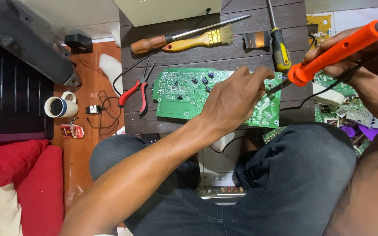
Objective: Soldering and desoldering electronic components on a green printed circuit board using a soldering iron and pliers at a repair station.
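Green circuit board [184, 94] lies flat on the dark wooden desk [215, 54], just above the person's knees. The left hand [232, 102] rests on its right half, its grip narrowed to a pinch at the fingertips; whether anything is between them cannot be told. The right hand [351, 54] has its grip closed round an orange soldering iron [335, 52], tip down at the board's right edge. Red pliers [136, 89] lie left of the board; a brush [200, 40] and two screwdrivers lie beyond it.
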